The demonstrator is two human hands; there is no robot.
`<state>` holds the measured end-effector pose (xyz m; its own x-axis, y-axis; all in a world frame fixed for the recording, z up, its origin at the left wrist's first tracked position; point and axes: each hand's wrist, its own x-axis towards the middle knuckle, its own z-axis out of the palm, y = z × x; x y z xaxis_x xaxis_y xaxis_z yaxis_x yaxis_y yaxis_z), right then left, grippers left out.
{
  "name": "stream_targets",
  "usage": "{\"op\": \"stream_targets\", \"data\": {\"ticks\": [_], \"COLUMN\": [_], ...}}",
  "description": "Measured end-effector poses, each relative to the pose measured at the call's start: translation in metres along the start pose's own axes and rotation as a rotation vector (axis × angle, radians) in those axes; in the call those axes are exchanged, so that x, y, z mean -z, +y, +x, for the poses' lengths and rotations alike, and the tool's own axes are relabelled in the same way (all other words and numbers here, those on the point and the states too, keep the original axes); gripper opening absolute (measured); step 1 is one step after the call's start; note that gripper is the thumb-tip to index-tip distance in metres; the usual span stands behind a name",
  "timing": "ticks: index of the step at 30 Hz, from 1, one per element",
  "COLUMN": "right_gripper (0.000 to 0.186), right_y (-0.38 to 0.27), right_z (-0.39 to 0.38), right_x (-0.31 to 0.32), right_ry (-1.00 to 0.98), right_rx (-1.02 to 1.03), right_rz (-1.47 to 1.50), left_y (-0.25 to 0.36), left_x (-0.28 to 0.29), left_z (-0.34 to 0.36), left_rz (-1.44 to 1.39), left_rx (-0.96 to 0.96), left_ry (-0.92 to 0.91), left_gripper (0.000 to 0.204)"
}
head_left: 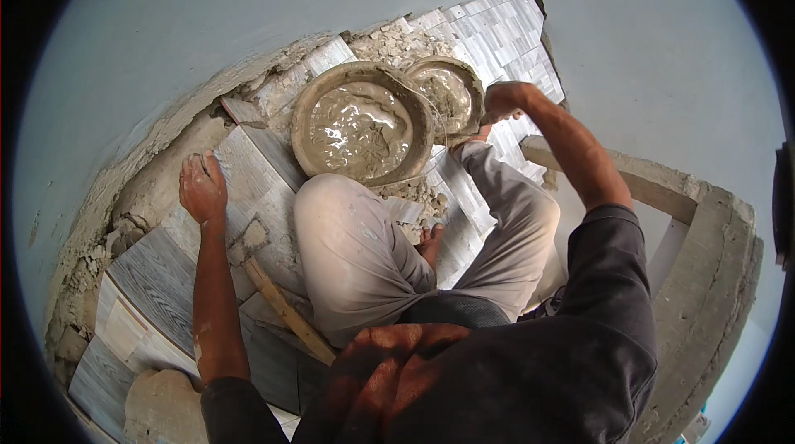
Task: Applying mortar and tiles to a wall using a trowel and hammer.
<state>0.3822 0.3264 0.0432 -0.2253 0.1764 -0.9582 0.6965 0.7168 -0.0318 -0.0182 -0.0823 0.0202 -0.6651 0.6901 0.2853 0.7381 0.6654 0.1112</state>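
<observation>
The left hand [204,189] is held at the left of the frame above grey wood-patterned tiles [161,274], its fingers curled inward; whether anything is gripped cannot be told. The right hand [505,101] is held at the upper right of centre, just beside the rim of a smaller basin [445,61], bent at the wrist; its fingers are mostly hidden, so their state cannot be told. A large round basin [301,133], filled with wet, glistening mortar [360,129], is set at the upper centre, close against the smaller one, which is also partly filled with mix. A wooden strip [286,309] is laid at the lower left, beside a bent knee [331,233].
</observation>
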Motion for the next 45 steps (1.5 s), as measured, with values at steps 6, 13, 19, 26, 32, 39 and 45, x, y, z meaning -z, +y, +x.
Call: {"op": "stream_targets", "data": {"ticks": [6,13,19,26,32,39,45], "right_gripper": [0.021,0.027,0.030,0.038,0.029,0.039,0.044], "right_y": [-0.039,-0.011,-0.008,-0.011,-0.033,0.011,0.018], "right_z": [0.080,0.064,-0.005,-0.019,0.087,0.067,-0.010], "right_x": [-0.052,0.014,0.030,0.000,-0.059,-0.007,0.005], "right_ry": [0.171,0.206,0.212,0.088,0.305,0.311,0.264], "right_rx": [-0.016,-0.011,-0.138,0.041,0.088,0.138,-0.109], "right_rz": [-0.379,-0.337,-0.093,0.013,-0.341,-0.293,0.058], "left_y": [0.003,0.001,0.000,0.000,0.001,0.000,0.001], "left_x": [0.003,0.002,0.001,0.000,0.002,0.001,0.002], "left_z": [0.001,0.001,0.001,0.000,0.001,0.000,0.000], "left_rz": [-0.002,-0.007,-0.006,0.000,0.007,0.005,0.012], "left_rx": [0.005,0.004,-0.016,-0.016,-0.015,-0.020,-0.009], "left_ry": [-0.020,-0.024,-0.002,-0.009,-0.003,-0.006,-0.031], "left_gripper": [0.032,0.030,0.030,0.031,0.031,0.033,0.034]}}
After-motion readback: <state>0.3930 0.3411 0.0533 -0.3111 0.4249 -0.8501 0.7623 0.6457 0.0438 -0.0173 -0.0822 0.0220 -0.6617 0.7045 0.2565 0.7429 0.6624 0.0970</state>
